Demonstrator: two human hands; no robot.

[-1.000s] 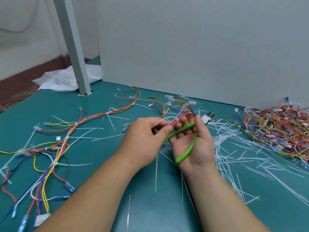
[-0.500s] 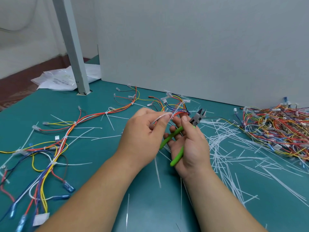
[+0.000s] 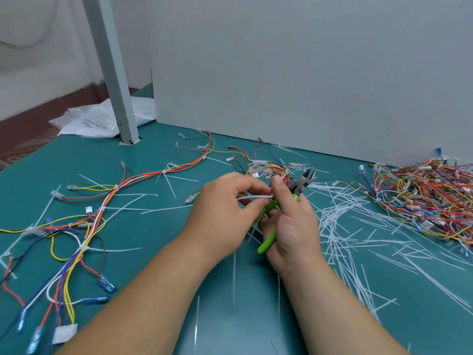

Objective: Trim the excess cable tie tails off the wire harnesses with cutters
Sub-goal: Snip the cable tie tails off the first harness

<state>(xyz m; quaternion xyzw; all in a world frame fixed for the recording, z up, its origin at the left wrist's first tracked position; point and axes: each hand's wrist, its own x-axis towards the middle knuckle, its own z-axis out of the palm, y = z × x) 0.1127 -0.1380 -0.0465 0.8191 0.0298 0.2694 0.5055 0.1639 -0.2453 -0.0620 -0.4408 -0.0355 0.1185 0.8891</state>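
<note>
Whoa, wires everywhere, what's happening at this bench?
A person is trimming cable ties on wire harnesses. The left hand pinches a white tie tail stretched across to the right hand, just in front of a small harness. The right hand grips green-handled cutters, whose jaws point away, not on the tie. Cut tails litter the table, beside a harness pile at right.

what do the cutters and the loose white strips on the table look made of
Cutters: dull grey head, likely steel; glossy green handles, probably plastic or rubber sleeves. White strips: thin, straight, slightly translucent, likely nylon, cut cable tie tails.
</note>
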